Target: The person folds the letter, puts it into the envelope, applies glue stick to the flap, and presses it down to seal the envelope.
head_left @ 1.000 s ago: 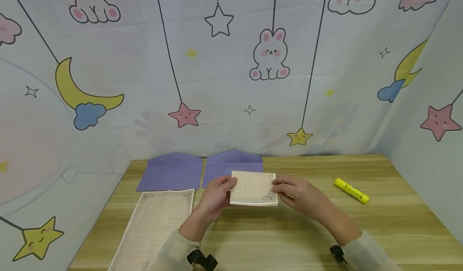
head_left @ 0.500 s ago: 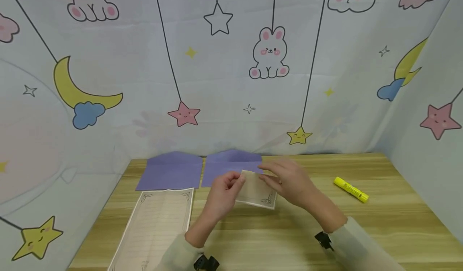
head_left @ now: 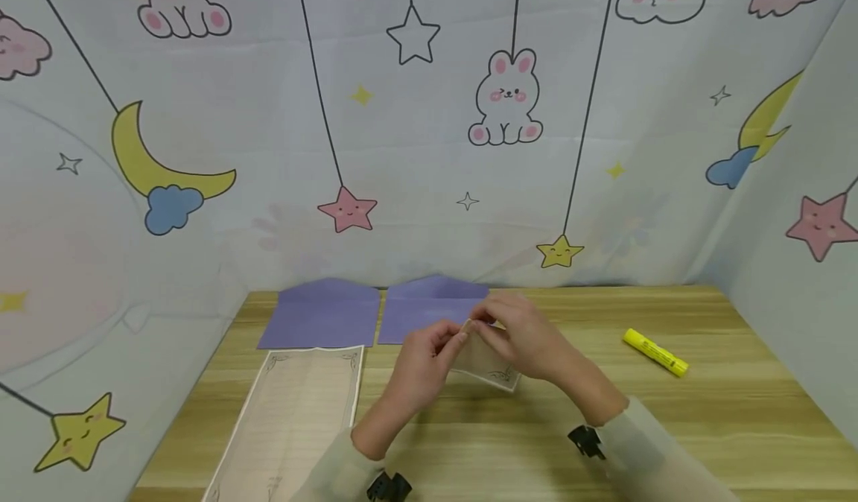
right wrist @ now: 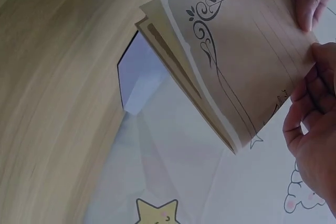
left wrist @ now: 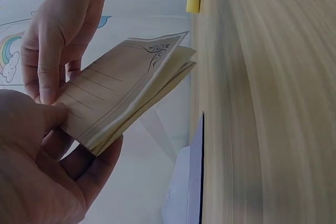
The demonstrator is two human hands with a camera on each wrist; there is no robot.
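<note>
I had the folded paper (head_left: 484, 363) held up between both hands, apart from the tabletop (head_left: 710, 427). Its pinched corner lay right at the fingertips, and the rest sloped down from there, toward the person and a little rightward. The loose leaves fanned apart at the end away from the fingers, with the scrolled corner print facing out on that side. Fingers covered part of the outline, so I couldn't fix its long axis. That held edge was what mattered, in my judgement, and neither hand was nearer to it: both touched it, side by side, tips almost meeting.

My left hand (head_left: 424, 362) had a firm-looking pinch, thumb on one face and fingers curled behind. My right hand (head_left: 526, 336) pinched the same edge from the other side, its thumb and forefinger drawn close together and its remaining fingers bent.

Just beyond the fingertips lay the right envelope (head_left: 429, 311), purple, partly behind the hands; the left envelope (head_left: 323, 313) lay farther off, beyond my left hand and to its left. Left of that hand and nearer the person, a ruled sheet (head_left: 304, 412) lay flat. Well right of my right hand was a yellow tube (head_left: 655, 352).
</note>
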